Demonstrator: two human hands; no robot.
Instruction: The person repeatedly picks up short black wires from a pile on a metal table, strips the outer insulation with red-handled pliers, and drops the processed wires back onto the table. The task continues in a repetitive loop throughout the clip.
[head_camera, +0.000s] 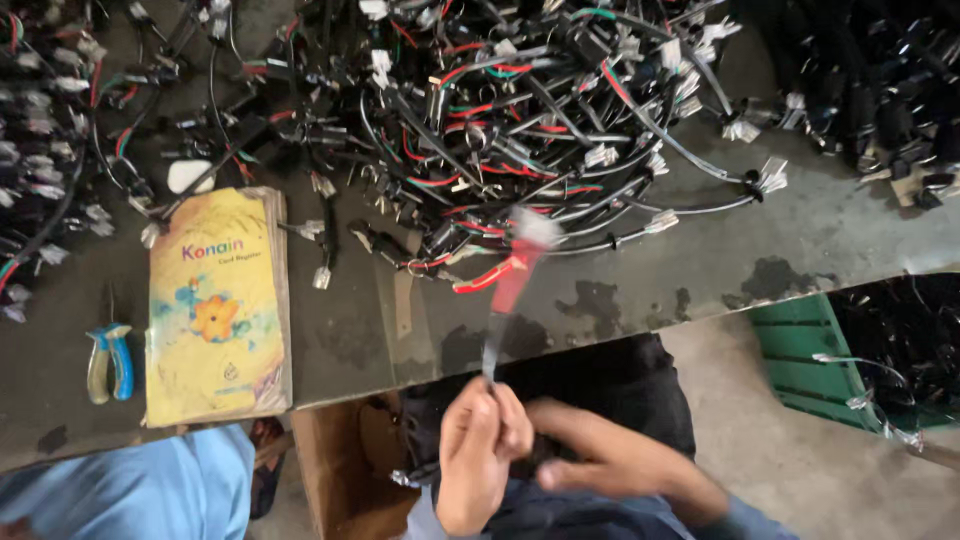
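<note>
My left hand (478, 452) is at the bottom centre, fingers closed around a thin grey wire (491, 350). The wire rises to a blurred red sleeve (512, 278) with a white connector (537, 227) at its tip, over the table's front edge. My right hand (585, 462) reaches in from the right, touching the left hand, over dark cloth and black wiring in my lap. It is blurred, so its grip is unclear. A big tangle of black, red and green wire harnesses (500, 120) covers the dark worktable (640, 290) just beyond the connector.
A yellow notebook (216, 305) lies at the left of the table, with blue-handled pliers (110, 360) beside it. More harnesses pile up at the far left (40, 150) and far right (870, 90). A green crate (800, 360) sits below right, a cardboard box (340, 470) under the table, and a blue-clothed limb (140, 490) at the bottom left.
</note>
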